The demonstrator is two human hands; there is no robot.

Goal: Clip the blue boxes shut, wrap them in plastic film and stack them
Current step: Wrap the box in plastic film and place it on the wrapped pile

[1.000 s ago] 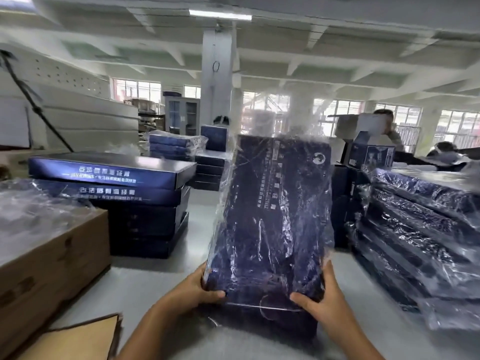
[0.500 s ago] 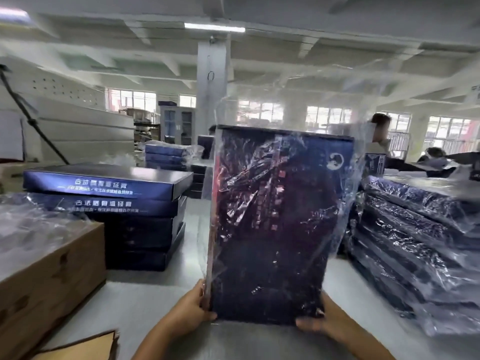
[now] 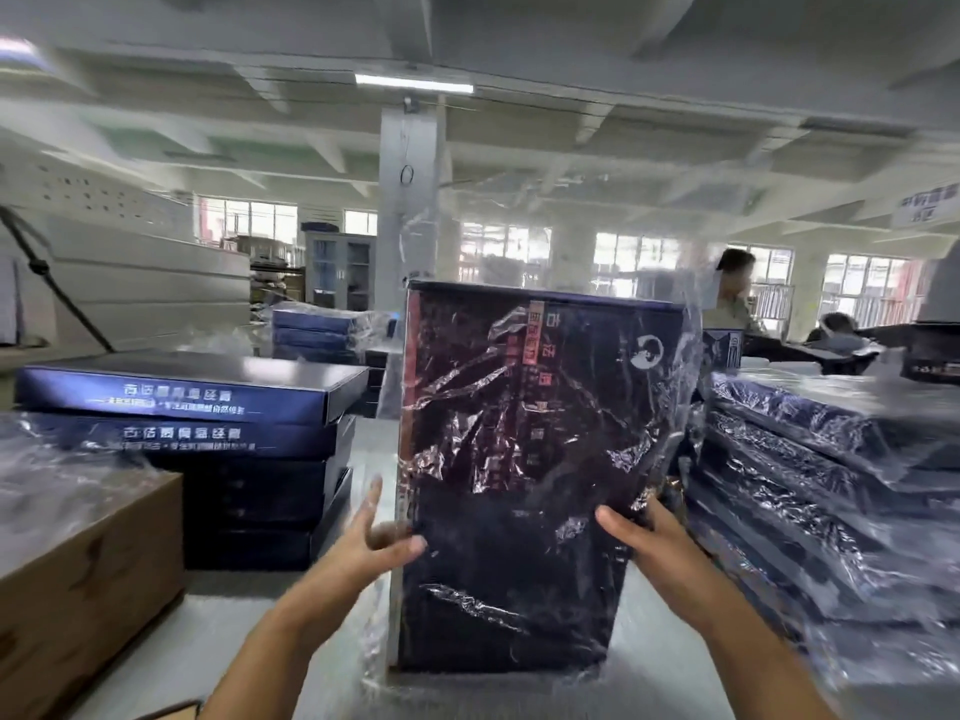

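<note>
**Packing table [image 3: 234, 615].** A stack of wrapped boxes [image 3: 831, 485] is borne at right and a stack of bare boxes [image 3: 208, 459] at left. Between them a blue box [image 3: 519, 485], sheathed in plastic film [image 3: 571, 226], is stood on end. Its left edge is touched by the left hand [image 3: 379, 537], fingers spread. Its right edge is gripped by the right hand [image 3: 649, 537], thumb laid across the front.

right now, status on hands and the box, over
Right hand grips blue box at right edge. Left hand open against left edge. Box upright on table, inside plastic film. Wrapped stack close on right.
</note>
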